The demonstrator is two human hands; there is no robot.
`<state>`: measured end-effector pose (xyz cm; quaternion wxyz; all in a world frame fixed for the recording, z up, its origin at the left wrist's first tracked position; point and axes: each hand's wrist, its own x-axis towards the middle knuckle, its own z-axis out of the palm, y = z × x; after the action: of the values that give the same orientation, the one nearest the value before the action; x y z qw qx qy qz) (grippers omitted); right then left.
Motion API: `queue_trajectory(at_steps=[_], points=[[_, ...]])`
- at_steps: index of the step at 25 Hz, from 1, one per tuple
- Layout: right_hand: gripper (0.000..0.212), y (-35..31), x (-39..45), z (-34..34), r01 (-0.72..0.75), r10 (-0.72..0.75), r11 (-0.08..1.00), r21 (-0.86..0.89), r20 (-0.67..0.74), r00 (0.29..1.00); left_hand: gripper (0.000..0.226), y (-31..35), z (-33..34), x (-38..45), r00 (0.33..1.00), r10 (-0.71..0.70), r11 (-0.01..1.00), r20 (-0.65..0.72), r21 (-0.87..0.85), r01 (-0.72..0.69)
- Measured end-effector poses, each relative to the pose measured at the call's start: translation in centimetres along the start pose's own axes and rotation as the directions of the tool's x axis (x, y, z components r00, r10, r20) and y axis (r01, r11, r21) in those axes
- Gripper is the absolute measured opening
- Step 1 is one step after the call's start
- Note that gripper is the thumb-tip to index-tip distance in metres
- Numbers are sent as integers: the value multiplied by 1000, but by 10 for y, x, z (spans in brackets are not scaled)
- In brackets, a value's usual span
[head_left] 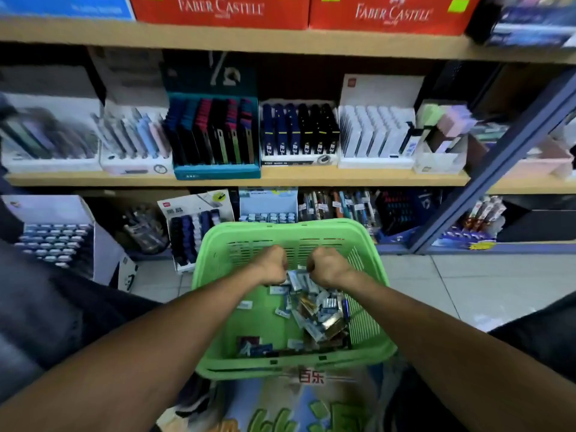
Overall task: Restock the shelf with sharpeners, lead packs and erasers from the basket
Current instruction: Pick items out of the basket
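Both hands, left hand (272, 264) and right hand (325, 265), reach into the green basket (218, 366); each grip curled, contents unseen; loose packs (314, 310) could spill if grabbed in bulk.

Illumination even and moderately bright, evidently from overhead; shadows soft beneath the shelf boards (237, 177); no strong glare; whole frame slightly soft, with marked motion blur at left and right edges; wide-angle bending of straight lines towards corners.
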<state>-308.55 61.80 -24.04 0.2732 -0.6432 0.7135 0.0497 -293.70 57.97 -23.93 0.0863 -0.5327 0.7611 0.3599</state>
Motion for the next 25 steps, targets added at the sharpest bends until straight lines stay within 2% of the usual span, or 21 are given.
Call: queue_trajectory(at_steps=[4,8,11,13,15,17,19,20,21,23,24,25], points=[[15,24,25,60,-94,103,993,-78,125,987,7,-24,35,23,996,-23,1000,81,-2,24],[24,46,45,97,-192,201,979,-62,191,961,13,-30,68,55,991,-47,998,123,-27,51],[34,55,52,109,-217,223,974,-58,115,968,8,-27,87,69,989,-32,999,144,-29,37],[36,54,52,112,-270,271,962,-42,18,962,13,-26,97,75,989,-5,999,146,-34,10],[29,54,47,110,-351,352,936,23,-76,933,22,-26,105,80,993,11,998,120,-61,-4],[17,55,43,110,-368,370,929,43,-154,916,24,-24,112,85,993,-9,989,115,-144,25],[20,51,41,111,-345,371,923,172,-156,915,14,-21,114,89,989,-104,936,105,-325,133],[25,45,42,111,-334,375,897,289,-100,922,14,-19,113,91,981,-164,892,104,-409,192],[29,37,41,110,-310,358,851,424,-36,933,20,-19,112,91,969,-221,850,109,-465,246],[30,22,39,103,-282,278,690,667,116,954,25,-23,114,94,950,-291,762,111,-574,300],[29,18,38,101,-279,233,636,719,166,958,22,-26,112,93,946,-308,733,99,-610,303],[25,19,39,101,-272,203,659,701,182,962,18,-29,110,91,944,-318,721,87,-624,300]])
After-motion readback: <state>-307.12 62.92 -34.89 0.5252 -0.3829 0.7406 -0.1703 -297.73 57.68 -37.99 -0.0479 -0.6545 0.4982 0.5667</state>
